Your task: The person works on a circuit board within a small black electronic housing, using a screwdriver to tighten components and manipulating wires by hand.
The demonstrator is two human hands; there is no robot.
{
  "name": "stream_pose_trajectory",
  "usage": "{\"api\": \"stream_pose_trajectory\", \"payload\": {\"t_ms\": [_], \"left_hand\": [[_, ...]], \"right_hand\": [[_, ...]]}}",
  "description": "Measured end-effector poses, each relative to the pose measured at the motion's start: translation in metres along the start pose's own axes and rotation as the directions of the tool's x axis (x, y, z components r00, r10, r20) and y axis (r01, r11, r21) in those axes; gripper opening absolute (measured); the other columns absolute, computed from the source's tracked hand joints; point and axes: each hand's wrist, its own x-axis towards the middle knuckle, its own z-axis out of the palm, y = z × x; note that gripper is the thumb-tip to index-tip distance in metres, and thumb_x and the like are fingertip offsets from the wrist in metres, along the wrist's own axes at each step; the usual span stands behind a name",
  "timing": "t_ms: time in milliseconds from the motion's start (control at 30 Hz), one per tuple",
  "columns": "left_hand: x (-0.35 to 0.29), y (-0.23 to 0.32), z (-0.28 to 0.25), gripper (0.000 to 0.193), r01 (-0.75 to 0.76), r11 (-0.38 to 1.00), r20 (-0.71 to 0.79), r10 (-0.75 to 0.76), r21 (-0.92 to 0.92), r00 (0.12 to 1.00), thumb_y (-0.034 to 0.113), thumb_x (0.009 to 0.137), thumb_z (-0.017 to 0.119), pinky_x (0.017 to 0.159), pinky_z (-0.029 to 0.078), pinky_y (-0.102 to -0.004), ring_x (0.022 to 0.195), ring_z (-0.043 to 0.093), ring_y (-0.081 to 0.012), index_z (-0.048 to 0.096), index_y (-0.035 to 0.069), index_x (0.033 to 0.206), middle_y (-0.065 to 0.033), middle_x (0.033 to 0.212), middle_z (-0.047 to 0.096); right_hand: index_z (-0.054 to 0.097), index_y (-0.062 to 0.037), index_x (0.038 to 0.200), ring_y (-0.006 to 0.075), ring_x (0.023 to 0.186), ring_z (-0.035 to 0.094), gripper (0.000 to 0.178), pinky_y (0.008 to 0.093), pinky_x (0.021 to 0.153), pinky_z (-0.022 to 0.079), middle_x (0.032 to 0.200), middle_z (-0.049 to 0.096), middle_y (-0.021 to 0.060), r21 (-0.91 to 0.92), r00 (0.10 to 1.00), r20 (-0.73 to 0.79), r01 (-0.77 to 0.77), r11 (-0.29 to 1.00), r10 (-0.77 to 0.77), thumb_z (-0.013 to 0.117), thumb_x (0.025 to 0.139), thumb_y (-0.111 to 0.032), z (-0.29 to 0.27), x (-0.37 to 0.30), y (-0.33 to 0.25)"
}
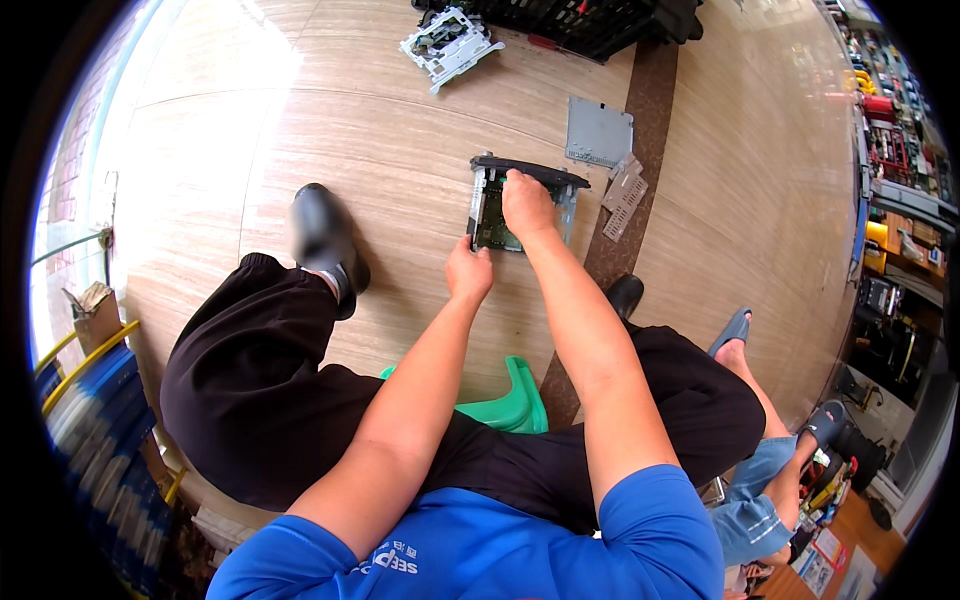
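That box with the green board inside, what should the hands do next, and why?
Probably lift the green board out. The metal box lies open on the floor, its grey cover plate off to the side. The right hand presses inside it; the left hand steadies its near edge.

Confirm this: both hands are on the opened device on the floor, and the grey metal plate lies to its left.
Not quite. In the head view, the left hand and right hand are on the opened device, but the grey metal plate lies to its right.
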Motion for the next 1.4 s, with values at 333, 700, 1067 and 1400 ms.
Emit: {"api": "stream_pose_trajectory", "payload": {"t_ms": [333,700,1067,1400], "left_hand": [[0.003,-0.004,0.005,0.041,0.014,1.0,-0.009,-0.014,-0.006,1.0,0.019,0.085,0.065,0.095,0.047,-0.0445,0.107,0.062,-0.0379,0.059,0.002,0.123,-0.0213,0.113,0.066],[-0.011,0.015,0.04,0.048,-0.097,0.911,0.11,0.153,-0.4,0.982,0.011,0.086,0.061,0.071,0.049,-0.0422,0.077,0.061,-0.0341,0.047,0.007,0.131,-0.0194,0.094,0.066],[0.066,0.049,0.049,0.082,0.352,0.636,0.47,0.019,-0.687,0.883,0.0,0.089,0.056,0.062,0.058,-0.0387,0.087,0.067,-0.0253,0.006,0.015,0.152,-0.0152,0.111,0.061],[0.086,0.046,0.062,0.067,0.341,0.578,0.439,0.033,-0.741,0.898,0.006,0.089,0.057,0.05,0.049,-0.0296,0.071,0.062,-0.0163,0.025,0.018,0.146,-0.0064,0.091,0.061]], "right_hand": [[0.058,-0.0001,0.091,0.0381,0.084,0.068,0.015,0.0462,0.073,0.056,0.091,0.067,0.0223,-0.022,0.998,-0.027,-0.049,0.999,0.049,0.046,0.089,-0.008,-0.005,-0.003,-0.009],[0.062,-0.0063,0.107,0.0388,0.087,0.063,0.019,0.0482,0.074,0.053,0.093,0.064,0.0176,0.043,0.996,-0.012,0.09,0.995,-0.09,0.056,0.09,-0.014,-0.01,0.0,0.008],[0.061,-0.0048,0.105,0.0383,0.088,0.064,0.019,0.048,0.076,0.052,0.094,0.066,0.0177,0.116,0.999,0.045,0.014,0.993,-0.02,0.057,0.091,-0.017,-0.011,-0.007,0.023],[0.063,-0.0053,0.109,0.0375,0.09,0.064,0.022,0.0463,0.077,0.053,0.098,0.066,0.017,0.215,1.0,0.008,-0.011,0.976,0.01,0.057,0.091,-0.017,-0.011,-0.01,0.029]]}}
